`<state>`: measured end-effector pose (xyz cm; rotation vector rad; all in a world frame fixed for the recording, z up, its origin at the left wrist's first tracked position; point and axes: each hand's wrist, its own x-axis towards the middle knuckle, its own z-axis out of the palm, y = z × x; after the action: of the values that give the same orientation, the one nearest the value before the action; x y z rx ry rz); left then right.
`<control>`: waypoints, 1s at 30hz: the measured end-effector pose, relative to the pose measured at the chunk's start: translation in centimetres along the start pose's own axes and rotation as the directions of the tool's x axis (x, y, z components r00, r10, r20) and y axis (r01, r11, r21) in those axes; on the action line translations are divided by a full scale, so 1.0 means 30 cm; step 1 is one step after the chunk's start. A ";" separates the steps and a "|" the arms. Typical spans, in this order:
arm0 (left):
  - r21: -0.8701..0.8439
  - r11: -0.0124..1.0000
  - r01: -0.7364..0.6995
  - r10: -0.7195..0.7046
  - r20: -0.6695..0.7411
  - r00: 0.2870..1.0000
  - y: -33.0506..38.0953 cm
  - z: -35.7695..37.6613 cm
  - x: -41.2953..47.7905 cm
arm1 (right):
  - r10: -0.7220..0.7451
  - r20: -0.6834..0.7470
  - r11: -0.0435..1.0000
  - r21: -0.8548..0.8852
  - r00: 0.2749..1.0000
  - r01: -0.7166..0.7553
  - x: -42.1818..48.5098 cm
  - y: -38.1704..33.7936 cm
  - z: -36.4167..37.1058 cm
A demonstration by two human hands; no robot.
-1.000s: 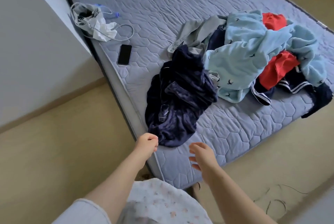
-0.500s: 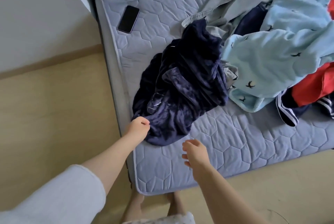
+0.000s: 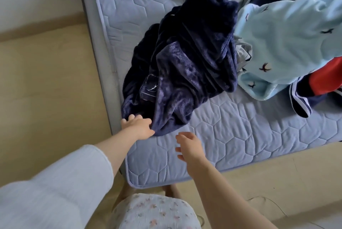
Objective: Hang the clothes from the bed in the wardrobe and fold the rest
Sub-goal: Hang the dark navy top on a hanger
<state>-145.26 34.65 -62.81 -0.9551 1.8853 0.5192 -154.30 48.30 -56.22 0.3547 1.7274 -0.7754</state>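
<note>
Left hand [image 3: 137, 126]: fingers pressed on the near hem of the navy fleece garment [image 3: 187, 66] — grip not closed, as far as could be told.
Right hand [image 3: 190, 148]: released, fingers spread above the mattress [image 3: 240, 136], touching nothing.
Risk: fleece lay tangled against the pale blue garment [image 3: 286, 34] — a pull could drag the pile.
Room: quilted mattress, beige floor [image 3: 46, 90].
</note>
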 end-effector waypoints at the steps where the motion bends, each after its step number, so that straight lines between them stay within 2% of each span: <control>1: 0.032 0.999 -0.035 0.036 -0.028 0.999 -0.013 0.013 -0.012 | -0.005 0.001 1.000 0.001 1.000 0.005 -0.006 -0.006 0.006; 3: -0.046 0.989 -0.140 0.129 -0.184 0.974 -0.042 0.039 -0.044 | -0.018 0.004 1.000 0.005 1.000 0.018 -0.023 -0.018 0.014; 5: -0.326 0.918 -0.225 0.126 -0.298 0.946 -0.072 0.047 -0.100 | -0.023 0.004 1.000 0.008 1.000 0.023 -0.048 -0.029 0.016; 7: -0.605 0.754 -0.255 0.086 -0.294 0.952 -0.101 0.036 -0.168 | -0.039 -0.001 0.999 0.011 0.999 0.039 -0.092 -0.039 0.017; 11: -0.847 0.458 -0.270 -0.063 -0.334 0.940 -0.167 -0.062 -0.328 | -0.096 0.004 0.995 0.020 0.995 0.096 -0.226 -0.069 0.042; 14: -0.895 0.313 -0.318 -0.117 -0.369 0.922 -0.219 -0.158 -0.471 | -0.175 0.036 0.984 0.034 0.984 0.173 -0.348 -0.109 0.076; 20: -0.918 0.105 -0.383 -0.017 -0.386 0.922 -0.295 -0.318 -0.802 | -0.339 0.091 0.939 0.092 0.936 0.331 -0.613 -0.196 0.141; 21: -0.927 0.043 -0.373 -0.012 -0.373 0.928 -0.302 -0.342 -0.849 | -0.365 0.101 0.929 0.108 0.925 0.355 -0.655 -0.212 0.150; 23: -0.936 -0.144 -0.322 0.032 -0.329 0.944 -0.313 -0.395 -0.941 | -0.433 0.140 0.899 0.144 0.891 0.414 -0.738 -0.241 0.169; 24: -0.927 -0.233 -0.295 0.068 -0.318 0.946 -0.313 -0.427 -0.983 | -0.477 0.169 0.876 0.162 0.862 0.454 -0.777 -0.256 0.177; 26: -0.896 -0.337 -0.289 0.135 -0.349 0.927 -0.314 -0.492 -1.052 | -0.575 0.228 0.818 0.185 0.786 0.545 -0.846 -0.287 0.191; 30: -0.825 -0.385 -0.414 0.217 -0.517 0.828 -0.324 -0.635 -1.165 | -0.738 0.338 0.669 0.265 0.583 0.694 -0.964 -0.364 0.207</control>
<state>-138.66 29.67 -22.68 -1.2960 1.3937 2.8852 -147.50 40.66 -26.39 -0.4873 1.3780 -1.4228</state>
